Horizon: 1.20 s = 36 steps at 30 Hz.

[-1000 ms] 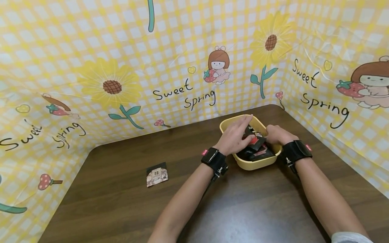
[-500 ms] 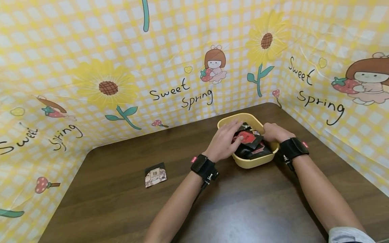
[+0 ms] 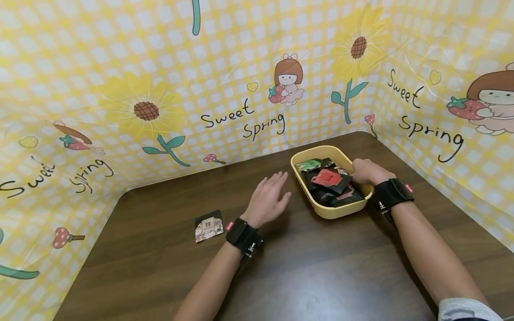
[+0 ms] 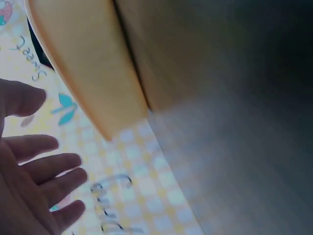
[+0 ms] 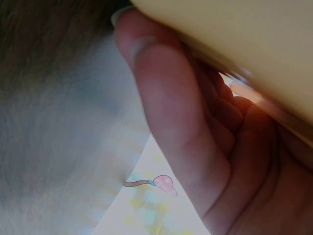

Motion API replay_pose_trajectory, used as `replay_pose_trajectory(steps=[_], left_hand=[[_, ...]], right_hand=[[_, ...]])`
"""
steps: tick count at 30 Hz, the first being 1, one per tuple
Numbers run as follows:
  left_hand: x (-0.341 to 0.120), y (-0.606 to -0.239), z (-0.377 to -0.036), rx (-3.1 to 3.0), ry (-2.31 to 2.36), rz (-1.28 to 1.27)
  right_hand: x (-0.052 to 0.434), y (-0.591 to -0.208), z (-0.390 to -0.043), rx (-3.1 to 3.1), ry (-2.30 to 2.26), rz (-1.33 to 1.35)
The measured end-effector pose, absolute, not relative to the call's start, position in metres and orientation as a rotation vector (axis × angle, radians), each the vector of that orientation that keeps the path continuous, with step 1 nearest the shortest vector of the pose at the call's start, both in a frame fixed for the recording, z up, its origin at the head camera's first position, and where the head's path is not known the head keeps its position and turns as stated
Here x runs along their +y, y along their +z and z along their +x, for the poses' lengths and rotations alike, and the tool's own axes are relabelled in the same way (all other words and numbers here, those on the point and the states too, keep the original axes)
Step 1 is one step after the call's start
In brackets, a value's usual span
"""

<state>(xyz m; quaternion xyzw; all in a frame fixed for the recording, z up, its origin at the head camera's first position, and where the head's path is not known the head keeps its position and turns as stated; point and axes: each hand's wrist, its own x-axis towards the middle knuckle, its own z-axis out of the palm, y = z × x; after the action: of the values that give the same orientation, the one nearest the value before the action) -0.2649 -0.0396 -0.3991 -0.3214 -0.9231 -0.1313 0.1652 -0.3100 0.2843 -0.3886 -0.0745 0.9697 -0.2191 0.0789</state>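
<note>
Desk (image 3: 321, 267): dark wood-grain top, smooth, a dull sheen is seen near the front edge. Tray (image 3: 333, 213): yellow plastic, smooth, matt. Sachets (image 3: 327, 178) in it: glossy foil or plastic film, creased. Backdrop (image 3: 120, 67): printed plastic sheet, shiny, wrinkled. Wrist straps (image 3: 242, 234): black matt fabric.

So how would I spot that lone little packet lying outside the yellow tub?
Start at the brown wooden table and find the yellow tub of packets near its far right corner. Look left, past the open left hand: the loose packet lies flat, alone. Unlike the tub's black, red and green ones, it shows a pale house picture.
</note>
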Motion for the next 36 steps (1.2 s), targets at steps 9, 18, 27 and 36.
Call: replay_pose_trajectory(steps=[9,18,27,36], left_hand=[[-0.105,-0.397,-0.254,-2.857,-0.192,-0.649],[-0.162,-0.386,-0.245,-3.196,-0.08,-0.48],[-0.185,-0.373,-0.24,-3.419,-0.325,-0.381],[-0.19,-0.374,-0.239,-3.475,-0.261,-0.322]], right_hand=[[0.284,-0.388,-0.309,2.875,-0.652,-0.209],[0.283,-0.389,-0.309,2.88,-0.633,-0.197],[0.285,-0.388,-0.308,2.881,-0.623,-0.185],[0.283,-0.389,-0.309,2.88,-0.621,-0.208]])
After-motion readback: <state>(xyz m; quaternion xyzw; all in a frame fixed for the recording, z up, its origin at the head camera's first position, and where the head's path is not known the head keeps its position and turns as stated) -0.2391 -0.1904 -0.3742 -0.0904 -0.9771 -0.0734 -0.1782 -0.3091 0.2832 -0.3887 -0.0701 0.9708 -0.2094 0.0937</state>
